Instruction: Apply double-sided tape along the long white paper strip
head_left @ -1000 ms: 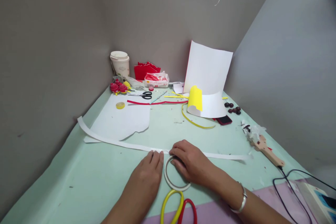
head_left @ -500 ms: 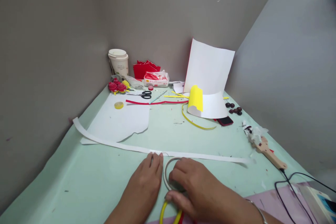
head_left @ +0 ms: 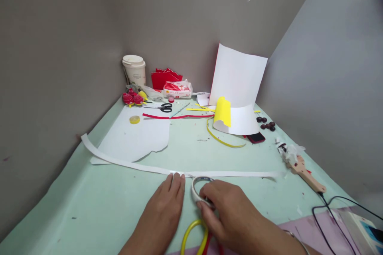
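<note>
A person's left hand (head_left: 167,199) lies flat, fingers together and extended, its tips on the middle of a long white strip (head_left: 134,165), apparently to keep it from sliding on the pale green surface (head_left: 98,207). The right hand (head_left: 230,213) grips a tape roll (head_left: 196,196) just on the near side of the strip, thumb outside and fingers through the ring, a hold that probably lets it be tilted; whether any tape joins the two cannot be told. Scissors (head_left: 186,235) with yellow and red handles lie nearer than the strip, likely for easy reach. The strip's left end curves across a corner of a white sheet (head_left: 140,135). Beyond the strip's right half, a folded card (head_left: 239,73) stands partly upright, seemingly propped by the wall. Farther beyond, a lidded cup (head_left: 134,73) and a red-and-white pack (head_left: 178,91) bear print too small to read; no brand is legible.
</note>
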`<action>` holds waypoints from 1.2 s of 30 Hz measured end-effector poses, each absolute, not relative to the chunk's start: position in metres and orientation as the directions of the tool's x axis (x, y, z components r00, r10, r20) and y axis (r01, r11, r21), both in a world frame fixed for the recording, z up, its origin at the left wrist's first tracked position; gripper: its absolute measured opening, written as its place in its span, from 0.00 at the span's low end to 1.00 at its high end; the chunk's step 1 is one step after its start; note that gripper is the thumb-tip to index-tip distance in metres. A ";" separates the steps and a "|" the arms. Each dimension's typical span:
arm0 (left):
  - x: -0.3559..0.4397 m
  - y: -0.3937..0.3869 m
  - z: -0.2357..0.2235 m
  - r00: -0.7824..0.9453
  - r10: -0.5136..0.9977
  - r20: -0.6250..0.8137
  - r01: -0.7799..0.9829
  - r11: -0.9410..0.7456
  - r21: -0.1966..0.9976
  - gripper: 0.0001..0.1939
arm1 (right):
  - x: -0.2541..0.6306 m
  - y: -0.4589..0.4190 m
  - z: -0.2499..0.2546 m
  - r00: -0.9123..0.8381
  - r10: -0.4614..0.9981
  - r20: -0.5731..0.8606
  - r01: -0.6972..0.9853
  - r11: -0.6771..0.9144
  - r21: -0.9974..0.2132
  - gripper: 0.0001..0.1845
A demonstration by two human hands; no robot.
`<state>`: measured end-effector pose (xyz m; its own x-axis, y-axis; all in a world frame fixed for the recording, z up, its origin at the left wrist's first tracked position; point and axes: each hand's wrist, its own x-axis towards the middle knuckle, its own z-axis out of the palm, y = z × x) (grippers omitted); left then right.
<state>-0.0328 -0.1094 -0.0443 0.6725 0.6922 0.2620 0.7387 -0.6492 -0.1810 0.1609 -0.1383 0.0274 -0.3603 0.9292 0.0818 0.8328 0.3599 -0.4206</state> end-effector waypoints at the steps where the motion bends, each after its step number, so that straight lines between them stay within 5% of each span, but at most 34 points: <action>1: -0.033 -0.109 -0.044 0.675 0.691 0.259 0.737 -0.650 -0.186 0.28 | 0.163 -0.137 0.028 -0.349 0.929 0.126 0.826 0.369 -0.427 0.05; 6: -0.032 -0.109 -0.043 0.671 0.707 0.226 0.742 -0.645 -0.184 0.30 | 0.177 -0.121 0.026 -0.357 0.883 0.305 0.837 0.447 -0.316 0.04; 11: -0.031 -0.109 -0.040 0.668 0.717 0.198 0.744 -0.643 -0.180 0.30 | 0.192 -0.104 0.026 -0.444 0.839 0.314 0.846 0.508 -0.161 0.11; 19: -0.031 -0.109 -0.042 0.667 0.717 0.205 0.745 -0.636 -0.200 0.30 | 0.201 -0.093 0.027 -0.534 0.817 0.218 0.838 0.546 0.006 0.13; 24: -0.031 -0.109 -0.041 0.670 0.710 0.216 0.742 -0.632 -0.225 0.30 | 0.196 -0.089 0.036 -0.590 0.807 0.025 0.806 0.586 0.086 0.10; 36: -0.029 -0.109 -0.040 0.683 0.700 0.208 0.730 -0.649 -0.211 0.28 | 0.197 -0.080 0.040 -0.629 0.753 -0.196 0.744 0.655 0.131 0.11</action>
